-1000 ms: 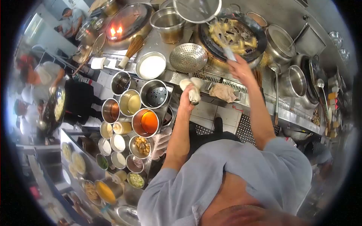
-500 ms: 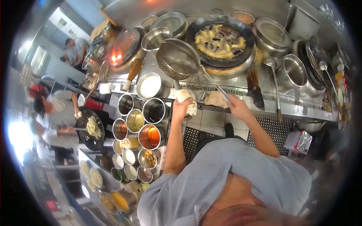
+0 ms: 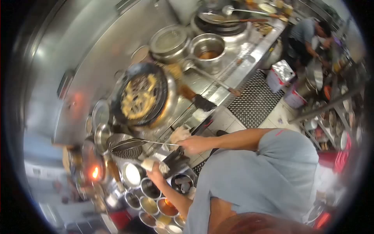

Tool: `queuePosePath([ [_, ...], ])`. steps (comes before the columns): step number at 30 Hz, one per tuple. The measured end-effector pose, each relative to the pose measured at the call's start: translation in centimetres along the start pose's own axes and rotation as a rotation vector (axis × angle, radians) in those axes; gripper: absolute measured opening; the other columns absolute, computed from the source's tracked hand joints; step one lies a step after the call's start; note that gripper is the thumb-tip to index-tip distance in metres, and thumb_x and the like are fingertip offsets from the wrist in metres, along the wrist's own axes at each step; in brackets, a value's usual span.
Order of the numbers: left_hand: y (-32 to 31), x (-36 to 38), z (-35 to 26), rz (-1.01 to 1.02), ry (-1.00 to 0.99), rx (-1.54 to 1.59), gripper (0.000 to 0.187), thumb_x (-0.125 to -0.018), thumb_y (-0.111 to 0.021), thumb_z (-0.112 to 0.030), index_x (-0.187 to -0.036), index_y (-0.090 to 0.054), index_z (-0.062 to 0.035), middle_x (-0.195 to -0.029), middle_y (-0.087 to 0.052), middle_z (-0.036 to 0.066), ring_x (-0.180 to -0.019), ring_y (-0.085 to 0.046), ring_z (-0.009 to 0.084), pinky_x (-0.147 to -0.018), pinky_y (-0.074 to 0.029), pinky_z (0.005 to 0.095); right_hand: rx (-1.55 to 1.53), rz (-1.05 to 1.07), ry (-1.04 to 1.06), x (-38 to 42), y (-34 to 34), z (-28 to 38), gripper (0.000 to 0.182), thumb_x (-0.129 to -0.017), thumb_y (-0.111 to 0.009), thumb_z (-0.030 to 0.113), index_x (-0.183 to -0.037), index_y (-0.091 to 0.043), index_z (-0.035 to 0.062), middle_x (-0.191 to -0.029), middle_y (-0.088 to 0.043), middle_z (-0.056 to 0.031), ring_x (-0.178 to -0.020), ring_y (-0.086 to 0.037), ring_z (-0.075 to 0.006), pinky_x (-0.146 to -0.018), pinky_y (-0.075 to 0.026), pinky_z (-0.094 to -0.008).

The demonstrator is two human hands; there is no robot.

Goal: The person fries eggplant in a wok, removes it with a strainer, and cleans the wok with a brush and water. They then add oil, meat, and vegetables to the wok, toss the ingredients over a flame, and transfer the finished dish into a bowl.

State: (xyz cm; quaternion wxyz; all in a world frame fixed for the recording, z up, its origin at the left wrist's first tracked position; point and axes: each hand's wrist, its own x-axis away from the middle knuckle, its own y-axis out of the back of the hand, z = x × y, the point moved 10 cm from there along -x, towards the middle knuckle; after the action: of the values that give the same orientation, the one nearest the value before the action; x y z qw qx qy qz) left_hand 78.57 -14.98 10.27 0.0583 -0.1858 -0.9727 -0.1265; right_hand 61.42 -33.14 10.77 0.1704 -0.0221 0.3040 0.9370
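My right hand (image 3: 195, 144) is closed round a thin metal handle (image 3: 161, 142), which runs left to a ladle (image 3: 126, 144) over a perforated strainer (image 3: 132, 152). My left hand (image 3: 156, 175) grips a pale folded cloth (image 3: 152, 165) just below the strainer; whatever the cloth wraps is hidden. Another crumpled cloth (image 3: 180, 135) lies at the counter edge, beside my right hand. Behind them, a dark wok (image 3: 159, 107) holds yellow and dark pieces of food (image 3: 138, 97) in liquid.
Several metal pots of sauces (image 3: 148, 205) stand below my left hand, near a pot of white contents (image 3: 133, 174). A long-handled ladle (image 3: 212, 78) and a brush (image 3: 194, 97) lie on the counter (image 3: 249, 58). A person (image 3: 306, 37) bends at upper right. Flame (image 3: 95, 172) shows left.
The view has turned toward the right side of the kitchen and tilted, so the wok appears further left. Both hands remain closed on what they hold. A bending person has come into view at upper right.
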Motion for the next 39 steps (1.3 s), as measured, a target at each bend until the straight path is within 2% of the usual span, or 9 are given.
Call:
queuePosePath([
  [9,1.9,2.7,8.2,-0.121,0.283,0.544,0.032,-0.079,-0.064,-0.019,-0.105,-0.056,-0.0020,-0.083,-0.060,0.006,-0.067,-0.060,0.0172,-0.056,-0.049,0.0288,-0.227,-0.263,-0.154,-2.9,9.6,-1.4,0.045,-0.079,-0.052,0.015,-0.121,-0.046,0.0001,-0.086,-0.062,-0.0230,-0.083,-0.060,-0.0363,-0.073,-0.048,-0.0443],
  [11,1.3,3.1,10.8,-0.082,0.349,0.626,0.031,-0.078,-0.066,-0.020,-0.103,-0.058,-0.0039,-0.084,-0.062,0.005,-0.068,-0.060,0.0164,-0.059,-0.050,0.0308,0.496,-0.244,0.047,-6.2,11.3,-7.5,0.032,-0.077,-0.054,0.014,-0.105,-0.053,-0.0021,-0.079,-0.059,-0.0250,-0.078,-0.059,-0.0353,-0.070,-0.047,-0.0443],
  [13,0.3,2.8,11.9,-0.072,0.300,0.749,0.030,-0.079,-0.066,-0.020,-0.104,-0.058,-0.0046,-0.083,-0.063,0.004,-0.067,-0.061,0.0170,-0.060,-0.050,0.0282,0.097,-0.388,-0.201,-5.9,20.8,-1.7,0.027,-0.086,-0.051,0.022,-0.100,-0.056,-0.0010,-0.082,-0.060,-0.0274,-0.082,-0.060,-0.0394,-0.074,-0.047,-0.0469],
  [19,-2.5,2.1,12.2,-0.008,0.327,1.007,0.027,-0.081,-0.064,-0.023,-0.100,-0.058,-0.0041,-0.080,-0.063,0.007,-0.066,-0.061,0.0179,-0.058,-0.050,0.0269,0.595,-0.364,-0.285,-14.1,29.5,-9.1,0.032,-0.083,-0.046,0.011,-0.110,-0.049,-0.0066,-0.094,-0.059,-0.0322,-0.092,-0.058,-0.0442,-0.076,-0.047,-0.0494],
  [24,-2.3,0.9,12.3,0.302,0.385,1.025,0.031,-0.083,-0.061,-0.026,-0.102,-0.058,-0.0021,-0.090,-0.065,0.012,-0.070,-0.062,0.0201,-0.061,-0.052,0.0320,0.224,-0.015,-0.451,-19.2,24.6,-17.2,0.026,-0.080,-0.043,0.003,-0.102,-0.054,-0.0024,-0.068,-0.059,-0.0150,-0.045,-0.050,-0.0185,-0.034,-0.037,-0.0347],
  [27,0.0,0.7,13.5,0.116,0.420,0.836,0.036,-0.082,-0.063,-0.026,-0.107,-0.056,-0.0009,-0.094,-0.064,0.011,-0.075,-0.063,0.0215,-0.065,-0.053,0.0345,-0.163,0.207,-0.360,-23.4,18.6,-27.5,0.020,-0.085,-0.048,0.006,-0.103,-0.051,0.0003,-0.063,-0.052,-0.0058,-0.041,-0.040,-0.0129,-0.034,-0.034,-0.0296],
  [30,4.1,2.0,14.5,0.012,0.327,0.730,0.041,-0.081,-0.065,-0.025,-0.112,-0.054,0.0001,-0.096,-0.063,0.010,-0.079,-0.063,0.0216,-0.069,-0.052,0.0335,-0.489,0.084,-0.677,-19.3,14.8,-17.6,0.015,-0.089,-0.052,0.010,-0.101,-0.047,0.0026,-0.062,-0.048,-0.0012,-0.040,-0.037,-0.0081,-0.034,-0.031,-0.0235],
  [35,8.0,9.4,15.8,-0.086,0.336,0.808,0.042,-0.080,-0.065,-0.022,-0.113,-0.053,0.0003,-0.095,-0.063,0.011,-0.082,-0.063,0.0226,-0.071,-0.051,0.0352,-0.669,0.139,-0.580,-18.0,12.1,-14.2,0.009,-0.092,-0.052,0.011,-0.096,-0.045,0.0060,-0.062,-0.045,-0.0001,-0.039,-0.033,-0.0037,-0.033,-0.025,-0.0190],
  [39,6.5,19.6,14.7,-0.197,0.732,0.645,0.032,-0.081,-0.063,-0.022,-0.106,-0.056,-0.0033,-0.093,-0.063,0.011,-0.080,-0.063,0.0215,-0.064,-0.052,0.0365,-0.701,0.196,-0.504,-15.6,12.5,-11.6,0.009,-0.091,-0.051,0.010,-0.097,-0.046,0.0060,-0.061,-0.045,0.0006,-0.038,-0.033,-0.0040,-0.032,-0.024,-0.0202],
])
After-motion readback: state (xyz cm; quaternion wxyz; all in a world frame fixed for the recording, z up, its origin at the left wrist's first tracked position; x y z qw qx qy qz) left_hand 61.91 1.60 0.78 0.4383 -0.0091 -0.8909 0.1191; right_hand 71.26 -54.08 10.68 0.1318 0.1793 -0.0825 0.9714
